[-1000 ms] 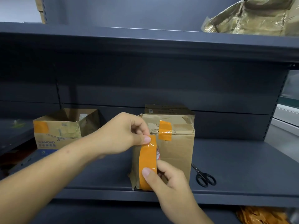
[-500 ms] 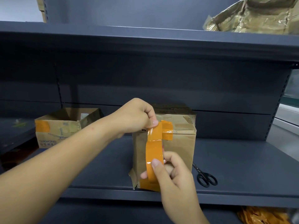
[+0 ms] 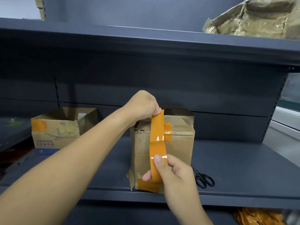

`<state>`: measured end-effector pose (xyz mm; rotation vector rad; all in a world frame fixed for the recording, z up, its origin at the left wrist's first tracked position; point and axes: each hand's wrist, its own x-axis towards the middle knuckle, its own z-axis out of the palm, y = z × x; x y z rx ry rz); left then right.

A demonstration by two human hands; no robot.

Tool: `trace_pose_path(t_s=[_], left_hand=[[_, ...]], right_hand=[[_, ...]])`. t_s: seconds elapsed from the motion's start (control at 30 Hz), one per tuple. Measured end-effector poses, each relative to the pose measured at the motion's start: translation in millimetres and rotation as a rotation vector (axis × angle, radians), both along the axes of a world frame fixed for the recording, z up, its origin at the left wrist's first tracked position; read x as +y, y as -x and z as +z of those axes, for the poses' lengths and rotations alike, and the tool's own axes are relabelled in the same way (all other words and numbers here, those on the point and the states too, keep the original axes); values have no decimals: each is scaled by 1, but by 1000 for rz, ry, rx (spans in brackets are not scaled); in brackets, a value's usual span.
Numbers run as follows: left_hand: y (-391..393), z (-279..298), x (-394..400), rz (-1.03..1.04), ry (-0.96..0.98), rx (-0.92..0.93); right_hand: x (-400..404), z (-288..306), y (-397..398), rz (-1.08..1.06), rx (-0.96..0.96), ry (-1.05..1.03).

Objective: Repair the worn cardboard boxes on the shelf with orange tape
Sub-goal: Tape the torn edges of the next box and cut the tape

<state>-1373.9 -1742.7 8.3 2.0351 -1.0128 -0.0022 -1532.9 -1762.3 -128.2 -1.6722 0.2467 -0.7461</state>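
Orange tape, a glossy strip (image 3: pixel 156 143) pulled taut and nearly upright, runs down the front of the worn brown cardboard box (image 3: pixel 178 148) standing near the front edge of the dark grey metal shelf (image 3: pixel 243 168). The left hand (image 3: pixel 142 108) pinches the strip's upper end between thumb and fingers, just above the box's torn top left corner, at about twelve o'clock from the box's front face. The right hand (image 3: pixel 172 174) grasps the orange tape roll (image 3: pixel 156 172) lower down, at roughly six o'clock on that face, with the thumb pressed onto the roll's outer band and the fingers curled round behind it. The box already carries a short orange patch (image 3: pixel 168 131) over its top front edge and another (image 3: pixel 149 186) along its bottom left corner (the cardboard there is frayed and peeling).

At three o'clock from the box, just beside its lower right corner, black-handled scissors (image 3: pixel 203 180) lie flat on the shelf. At nine o'clock, well apart, sits an open-topped printed cardboard box (image 3: pixel 55 132) with an orange patch on its upper left corner. Up at one o'clock, on the shelf above, rests a crumpled box wrapped in clear tape (image 3: pixel 253 18). Something orange and crinkled (image 3: pixel 258 216) shows below the shelf at five o'clock; I cannot tell what it is.
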Motion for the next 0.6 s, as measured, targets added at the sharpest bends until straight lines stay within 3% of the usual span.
trace_pose_path(t_s=[0.6], left_hand=[[-12, -8, -4, 34, -62, -13]], right_hand=[[11, 16, -8, 10, -31, -112]])
